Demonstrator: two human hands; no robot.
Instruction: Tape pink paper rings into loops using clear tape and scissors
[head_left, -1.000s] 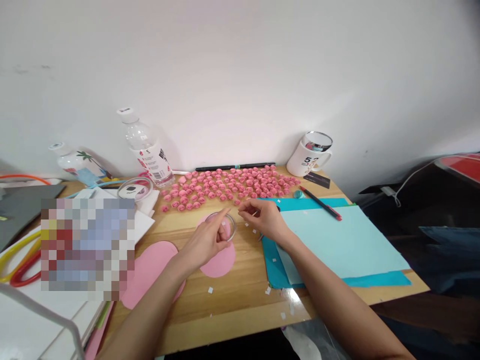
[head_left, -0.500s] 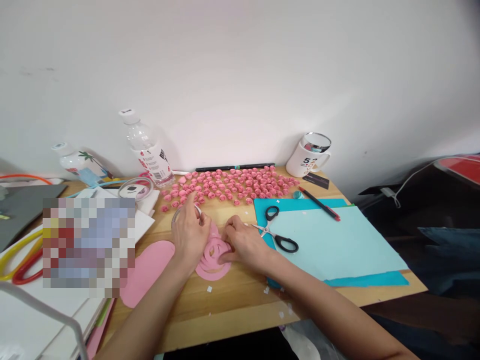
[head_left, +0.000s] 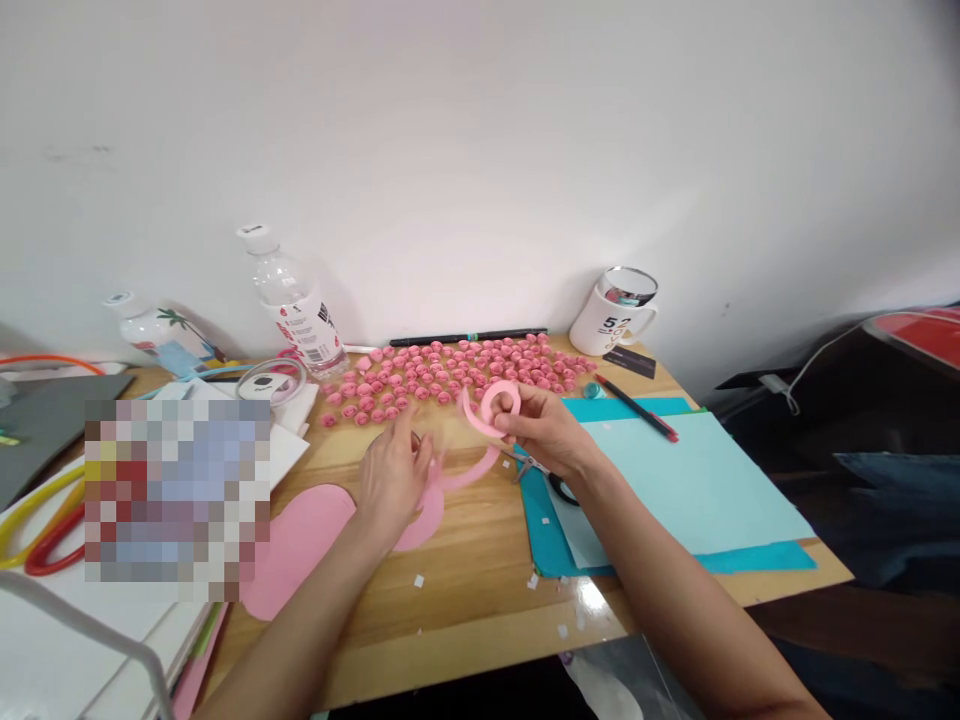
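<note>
In my right hand [head_left: 540, 425], thumb and fingers pinch a coiled pink paper strip [head_left: 504, 398], lifted above the table. The strip's tail curves down to the left, toward a wider pink paper piece [head_left: 427, 520] beside my left hand [head_left: 394, 470]. That hand is closed around what looks like a clear roll of tape, of which only a thin rim [head_left: 417, 438] shows; its fingertips are partly blurred. Black-handled scissors [head_left: 534, 462] lie half hidden under my right wrist. A pink rounded paper shape [head_left: 300, 550] lies left of my left forearm.
Many small pink paper rolls [head_left: 480, 365] spread along the wall, with a black pen [head_left: 469, 337] behind. Light blue sheets [head_left: 690, 490], a red-and-black pen [head_left: 637, 408] and a mug [head_left: 607, 318] are on the right. A bottle [head_left: 300, 310] and papers [head_left: 289, 440] stand left.
My right hand has risen and moved up and right, drawing the pink spiral out from its flat coil. My left hand has shifted slightly right.
</note>
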